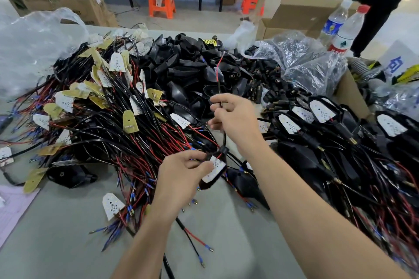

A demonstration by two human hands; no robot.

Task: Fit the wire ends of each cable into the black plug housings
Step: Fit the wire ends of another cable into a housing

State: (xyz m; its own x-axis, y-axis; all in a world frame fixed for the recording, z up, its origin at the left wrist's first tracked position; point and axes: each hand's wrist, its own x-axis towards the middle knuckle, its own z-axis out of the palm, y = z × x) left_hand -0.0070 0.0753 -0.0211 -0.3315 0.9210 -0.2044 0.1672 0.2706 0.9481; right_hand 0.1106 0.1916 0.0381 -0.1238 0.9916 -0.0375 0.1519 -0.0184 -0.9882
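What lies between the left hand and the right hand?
In the head view, one black cable runs from the right hand down to the black housing that the left hand holds.

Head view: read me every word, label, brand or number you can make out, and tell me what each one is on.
No text is clear enough to quote.
Red-capped bottle: label print too blurred to read.
Blue-labelled bottle: print too blurred to read.
Cardboard box: dark printing, unreadable.
White package at the right edge: large blue mark, partly hidden, unreadable.
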